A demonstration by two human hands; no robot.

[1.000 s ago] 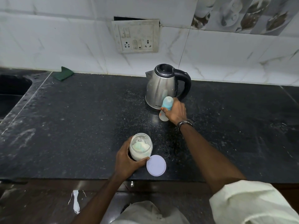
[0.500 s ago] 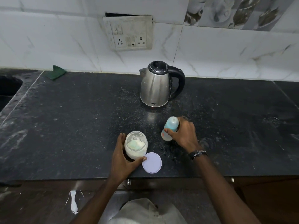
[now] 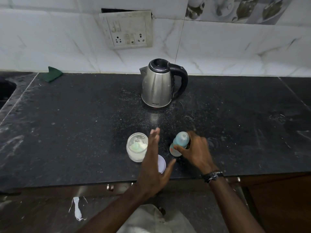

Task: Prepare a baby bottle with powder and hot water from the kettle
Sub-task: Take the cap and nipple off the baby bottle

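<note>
Right hand wraps the light, slick plastic baby bottle at its waist, beside the powder jar, left hand hovering open-fingered; grip mid-body, it looks tippy.

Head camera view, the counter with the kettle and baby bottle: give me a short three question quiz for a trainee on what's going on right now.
1. True or false: the powder jar has its lid screwed on.
2. Which hand grips the baby bottle? A) left hand B) right hand C) neither
3. Fill in: the steel kettle stands with its black handle towards the person's ______.

Key:
1. False. The jar is open; its white lid lies flat on the black countertop beside it, partly hidden by the left hand.
2. B. The right hand holds the capped bottle; the left hand is open, holding nothing.
3. Right.
</note>
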